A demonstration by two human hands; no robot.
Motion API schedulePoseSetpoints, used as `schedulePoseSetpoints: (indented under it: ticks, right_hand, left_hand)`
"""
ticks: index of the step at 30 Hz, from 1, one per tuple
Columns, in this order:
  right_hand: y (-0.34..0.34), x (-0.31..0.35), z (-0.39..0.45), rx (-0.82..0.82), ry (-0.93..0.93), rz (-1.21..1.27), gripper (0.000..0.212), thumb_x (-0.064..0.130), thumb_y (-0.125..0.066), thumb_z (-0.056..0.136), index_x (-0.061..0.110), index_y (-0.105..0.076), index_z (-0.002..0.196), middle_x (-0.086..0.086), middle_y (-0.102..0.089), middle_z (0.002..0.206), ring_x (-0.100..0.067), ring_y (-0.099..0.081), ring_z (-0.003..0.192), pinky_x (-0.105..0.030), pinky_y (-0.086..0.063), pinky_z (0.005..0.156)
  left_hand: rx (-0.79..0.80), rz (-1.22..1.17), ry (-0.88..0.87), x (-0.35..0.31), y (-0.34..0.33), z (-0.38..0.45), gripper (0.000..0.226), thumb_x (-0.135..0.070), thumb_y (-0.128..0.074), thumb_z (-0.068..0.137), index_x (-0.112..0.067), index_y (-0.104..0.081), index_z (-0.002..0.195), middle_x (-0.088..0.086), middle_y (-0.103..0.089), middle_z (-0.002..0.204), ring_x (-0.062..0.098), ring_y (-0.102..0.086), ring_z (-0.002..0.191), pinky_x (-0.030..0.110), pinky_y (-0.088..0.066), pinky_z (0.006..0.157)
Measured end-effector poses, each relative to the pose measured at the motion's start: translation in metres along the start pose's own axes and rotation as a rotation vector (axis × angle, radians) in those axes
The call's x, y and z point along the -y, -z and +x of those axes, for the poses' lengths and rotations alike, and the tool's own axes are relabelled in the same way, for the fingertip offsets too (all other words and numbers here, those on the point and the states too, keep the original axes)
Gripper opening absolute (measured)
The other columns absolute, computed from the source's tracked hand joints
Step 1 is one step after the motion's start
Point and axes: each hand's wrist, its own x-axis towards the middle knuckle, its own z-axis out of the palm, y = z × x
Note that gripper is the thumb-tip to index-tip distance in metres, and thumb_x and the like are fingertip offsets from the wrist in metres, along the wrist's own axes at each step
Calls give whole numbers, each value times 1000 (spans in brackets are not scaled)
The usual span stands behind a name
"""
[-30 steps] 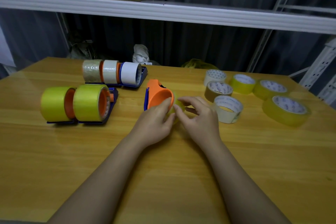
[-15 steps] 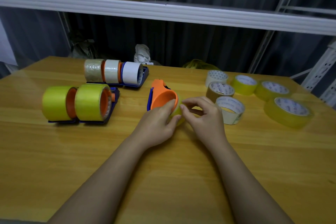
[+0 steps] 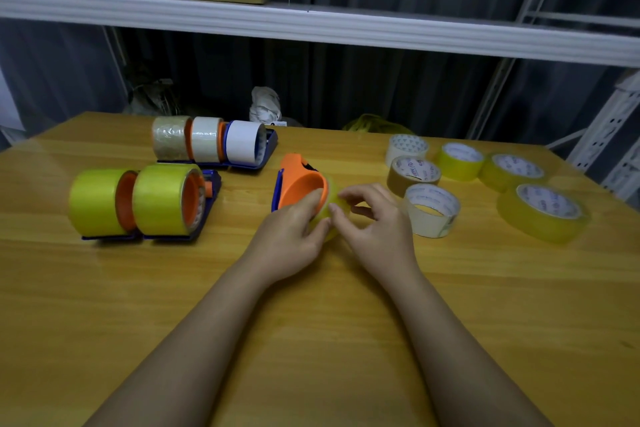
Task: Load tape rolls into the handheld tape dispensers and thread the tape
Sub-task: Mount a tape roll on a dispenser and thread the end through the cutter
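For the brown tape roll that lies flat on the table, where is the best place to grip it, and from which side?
Take the brown tape roll from above, pinching its outer wall across the width. It lies flat with the core opening up, and neighbouring rolls crowd its sides.

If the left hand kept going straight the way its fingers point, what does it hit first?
The left hand points up and right and already touches the yellow tape roll on the orange dispenser. So it probably meets that roll first, with the right hand's fingertips right beside it.

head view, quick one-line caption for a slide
Both hands, left hand and right hand, work a yellow roll at the orange dispenser, loose rolls to the right.
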Motion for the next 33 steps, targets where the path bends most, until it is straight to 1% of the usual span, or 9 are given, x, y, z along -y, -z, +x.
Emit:
schedulePoseSetpoints:
  ticks: [3, 7, 11, 14, 18, 21, 27, 30, 33]
  right_hand:
    - [3, -3, 1, -7, -28, 30, 8, 17, -71, 82, 17, -70, 90, 10, -61, 86, -9, -62, 83, -25, -55, 71]
    - [1, -1, 1, -17, -70, 67, 6, 10, -70, 84, 15, -71, 87, 5, -64, 85, -4, -62, 79, -11, -50, 61]
    - [2, -9, 6, -109, -145, 22, 18, 3, -63, 84, 19, -69, 90, 2, -66, 81, -7, -61, 74, -12, -45, 61]
    - [2, -5, 3, -55, -94, 78, 14, 10, -64, 84, 14, -70, 97, 4, -66, 89, -6, -62, 83, -9, -48, 64]
    - [-1, 0, 1, -8, -30, 24, 18, 26, -67, 82, 18, -70, 97, 11, -60, 90, -9, -60, 82, -18, -51, 66]
    - [1, -4, 1, -16, -55, 10, 8, 15, -69, 83, 18, -70, 91, 8, -62, 87, -8, -60, 80, -16, -50, 62]
    - [3, -7, 5, -94, -142, 51, 17, 2, -61, 87, 15, -71, 92, 1, -67, 86, -5, -61, 79, -7, -44, 59]
    - [1, -2, 2, -31, -85, 78, 16, 10, -62, 86, 12, -72, 98, 14, -61, 92, 3, -60, 86, -8, -49, 68]
    - [-2, -1, 0, -17, -31, 55, 23, 28, -66, 82, 14, -74, 100, 14, -62, 96, -5, -63, 92, -20, -55, 74]
  left_hand:
    - [16, 11, -22, -2, -1, -1, 33, -30, -53, 94, -21, -50, 126, -2, -60, 72, 8, -47, 53, 32, -40, 52]
    - [4, 15, -19, -2, 1, 0, 28, -32, -53, 94, -22, -52, 121, -3, -59, 71, 8, -47, 52, 32, -41, 51]
    - [19, 96, -53, -5, -4, -3, 34, -38, -48, 91, -20, -53, 119, -1, -63, 74, 17, -55, 62, 42, -46, 58]
    - [-3, -18, 7, -4, -1, -1, 29, -31, -53, 94, -22, -52, 121, -1, -60, 75, 7, -46, 54, 37, -44, 55]
    - [0, -53, 21, -4, 0, -2, 34, -27, -54, 94, -25, -48, 128, 0, -57, 72, 5, -42, 49, 27, -34, 51]
    - [6, 20, -9, -4, -1, -3, 33, -29, -54, 94, -21, -51, 125, -6, -56, 70, 5, -43, 52, 28, -33, 52]
    - [19, 49, -52, -7, -1, -3, 29, -29, -54, 94, -21, -52, 122, -8, -55, 68, 7, -46, 53, 33, -39, 53]
    - [-4, -54, -1, -5, 2, -2, 31, -30, -54, 94, -21, -52, 124, -1, -62, 78, 8, -50, 57, 40, -46, 57]
    - [-16, -74, 45, -6, 1, -1, 23, -30, -52, 94, -18, -53, 114, 6, -58, 74, 12, -44, 53, 47, -43, 56]
